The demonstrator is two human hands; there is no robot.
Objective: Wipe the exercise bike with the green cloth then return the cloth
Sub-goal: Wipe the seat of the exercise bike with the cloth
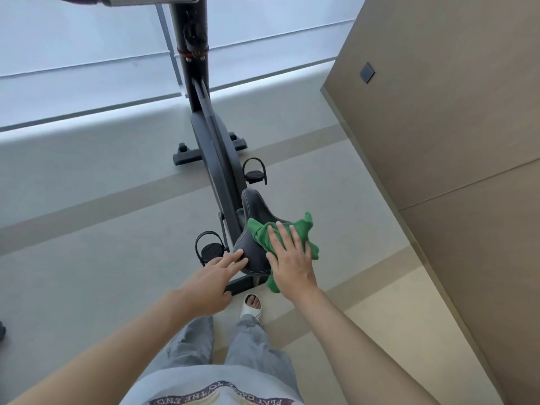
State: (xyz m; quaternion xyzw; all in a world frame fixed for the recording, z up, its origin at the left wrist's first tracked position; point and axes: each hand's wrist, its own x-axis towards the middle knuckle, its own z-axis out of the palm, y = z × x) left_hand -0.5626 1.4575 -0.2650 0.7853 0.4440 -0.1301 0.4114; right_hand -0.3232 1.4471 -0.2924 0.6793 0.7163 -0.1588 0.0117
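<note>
I'm in the wiping step, working on the saddle [252,229] of the exercise bike [213,147]: my right hand [292,258] lies flat, fingers [282,235] straight and spread, pressing the bunched green cloth [268,238] onto the rear right part of the seat, with one end of the cloth hanging down past the back edge. My left hand [213,276] is released too, its straight fingers resting on the saddle's left rear edge, I judge to steady it. Much of the bike looks not yet reached, so next I'd sweep the cloth forward along the saddle nose, then move on to the frame, the pedals [254,173] and the handlebar [146,0] at the top of view; that calls for keeping the loose cloth gathered under my palm. The bike stands on a pale grey floor [102,185] with beige bands, a bright window wall beyond it and a tan panelled wall [453,112] to my right.
</note>
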